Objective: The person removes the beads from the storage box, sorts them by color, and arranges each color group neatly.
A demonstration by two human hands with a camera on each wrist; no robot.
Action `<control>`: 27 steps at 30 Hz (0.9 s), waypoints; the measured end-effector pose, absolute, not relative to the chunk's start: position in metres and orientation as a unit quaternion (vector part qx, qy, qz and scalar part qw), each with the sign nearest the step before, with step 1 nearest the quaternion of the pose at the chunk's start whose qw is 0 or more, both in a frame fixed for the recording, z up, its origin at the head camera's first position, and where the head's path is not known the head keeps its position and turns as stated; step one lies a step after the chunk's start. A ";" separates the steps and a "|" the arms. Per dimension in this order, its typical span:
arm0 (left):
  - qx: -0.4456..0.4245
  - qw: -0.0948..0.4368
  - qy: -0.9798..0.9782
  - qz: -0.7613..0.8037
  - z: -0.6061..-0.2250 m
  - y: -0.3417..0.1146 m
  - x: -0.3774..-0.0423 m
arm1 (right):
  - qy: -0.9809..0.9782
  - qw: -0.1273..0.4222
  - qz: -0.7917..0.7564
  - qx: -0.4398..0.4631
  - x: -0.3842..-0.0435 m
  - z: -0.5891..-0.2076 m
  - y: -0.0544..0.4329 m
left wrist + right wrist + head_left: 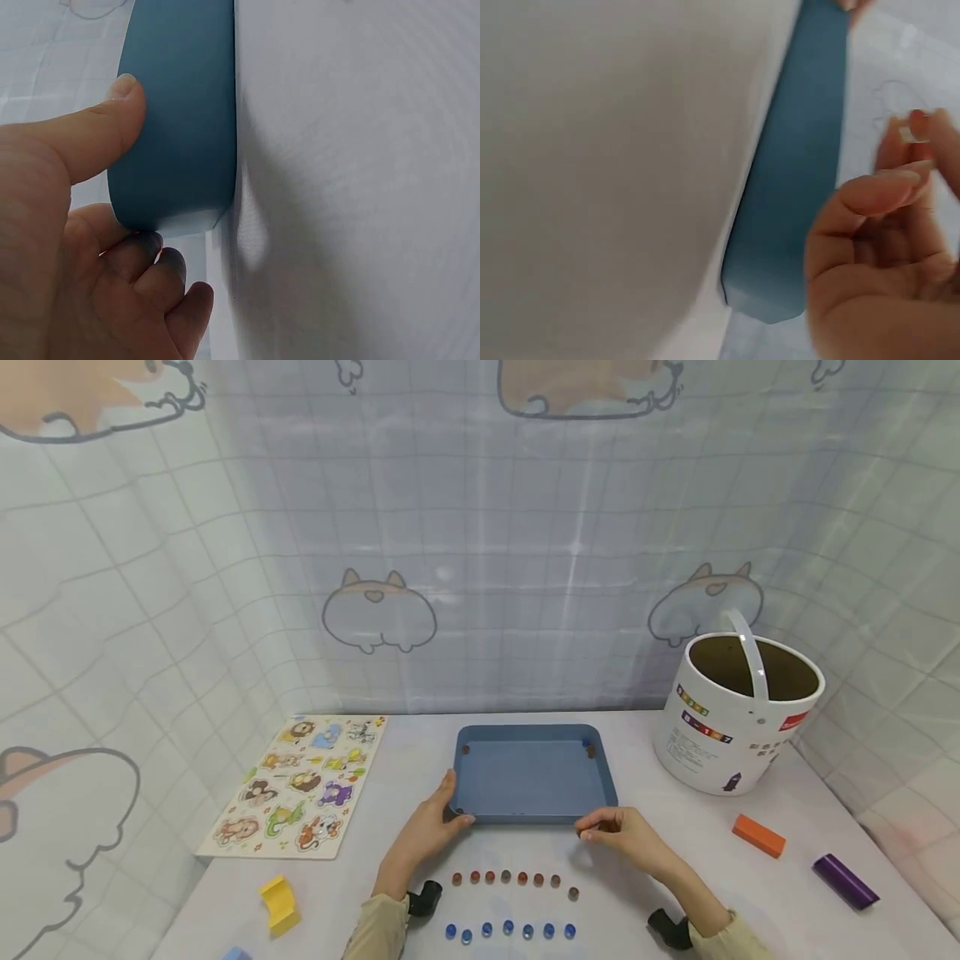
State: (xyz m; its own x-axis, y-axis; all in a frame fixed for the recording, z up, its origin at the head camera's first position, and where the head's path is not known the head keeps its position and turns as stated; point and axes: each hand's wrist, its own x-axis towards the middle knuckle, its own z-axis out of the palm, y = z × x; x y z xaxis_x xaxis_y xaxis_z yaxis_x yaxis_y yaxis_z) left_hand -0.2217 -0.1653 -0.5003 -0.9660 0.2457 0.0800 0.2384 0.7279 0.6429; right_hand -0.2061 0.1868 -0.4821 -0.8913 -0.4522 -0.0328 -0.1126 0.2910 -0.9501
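Note:
A shallow blue-grey tray (534,819) lies on the table. My left hand (429,828) grips its near left corner, the thumb along the front wall and the fingers round the side; the left wrist view shows the thumb (112,124) on the wall. By the near right corner, my right hand (626,837) pinches a small reddish bead (919,126) between its fingertips. A few small brown bits (466,749) and a blue one (586,742) are in the tray's far corners. In front lie a row of reddish-brown beads (490,877) and a row of blue beads (507,927).
To the left are an animal puzzle board (300,785), a yellow arched block (281,906) and part of a light blue block (237,953). A white bucket (693,752) with a handle stands back right, behind an orange block (759,836) and a purple block (845,882).

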 end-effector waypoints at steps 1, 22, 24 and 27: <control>0.129 0.006 0.930 0.345 -0.500 -0.165 -0.222 | 0.786 0.157 -0.571 -0.177 -0.202 -0.485 0.188; 0.120 0.006 0.931 0.346 -0.502 -0.165 -0.223 | 0.871 0.092 -0.440 -0.200 -0.168 -0.507 0.181; 0.119 0.004 0.931 0.345 -0.502 -0.165 -0.222 | 0.878 0.065 -0.421 -0.218 -0.167 -0.508 0.176; 0.121 0.003 0.930 0.346 -0.502 -0.164 -0.222 | 0.882 0.037 -0.402 -0.244 -0.166 -0.511 0.172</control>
State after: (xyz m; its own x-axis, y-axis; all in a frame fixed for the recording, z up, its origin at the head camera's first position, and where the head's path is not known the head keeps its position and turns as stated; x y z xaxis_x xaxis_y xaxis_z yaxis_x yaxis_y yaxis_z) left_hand -0.2223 -0.1644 -0.5017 -0.9705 0.2281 0.0786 0.2239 0.7304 0.6452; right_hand -0.1655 0.1715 -0.5110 -0.8785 -0.4597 0.1302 -0.3999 0.5582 -0.7270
